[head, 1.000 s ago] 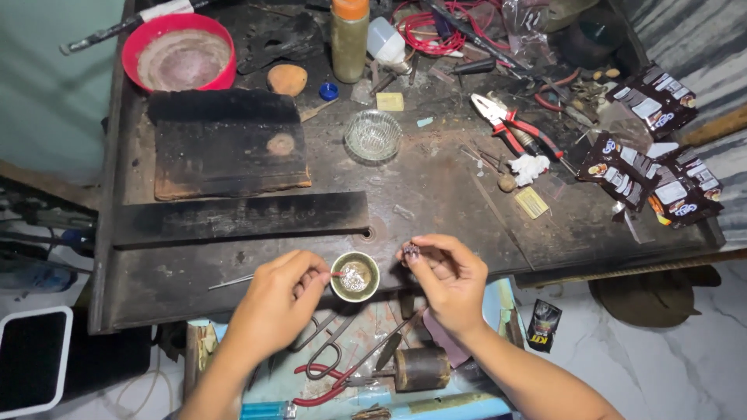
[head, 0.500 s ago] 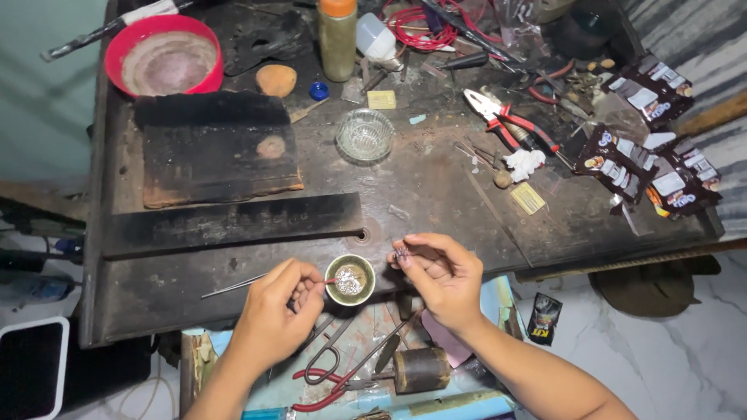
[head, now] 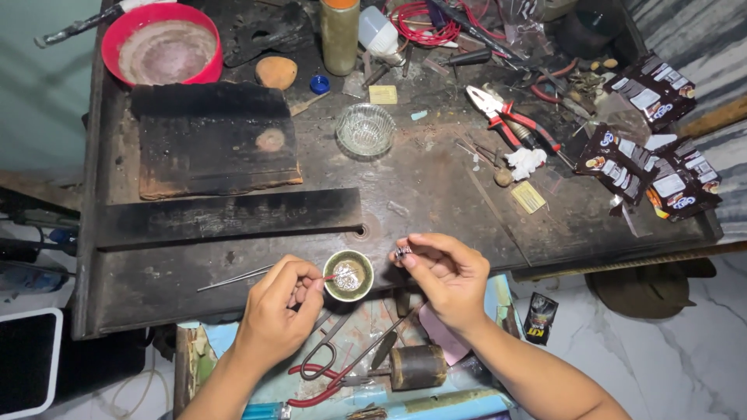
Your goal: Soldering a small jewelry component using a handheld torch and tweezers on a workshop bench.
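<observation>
My left hand pinches thin tweezers, tips dipped in the small tin at the bench edge. My right hand is closed on a tiny metal ring just beside it. I'd keep both wrists braced and the ring near the tin. Farther off: glass dish, pliers, red bowl.

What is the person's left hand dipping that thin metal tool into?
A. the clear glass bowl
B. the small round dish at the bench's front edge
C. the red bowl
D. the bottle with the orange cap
B: the left hand holds the thin tool with its tip in the small round dish.
</observation>
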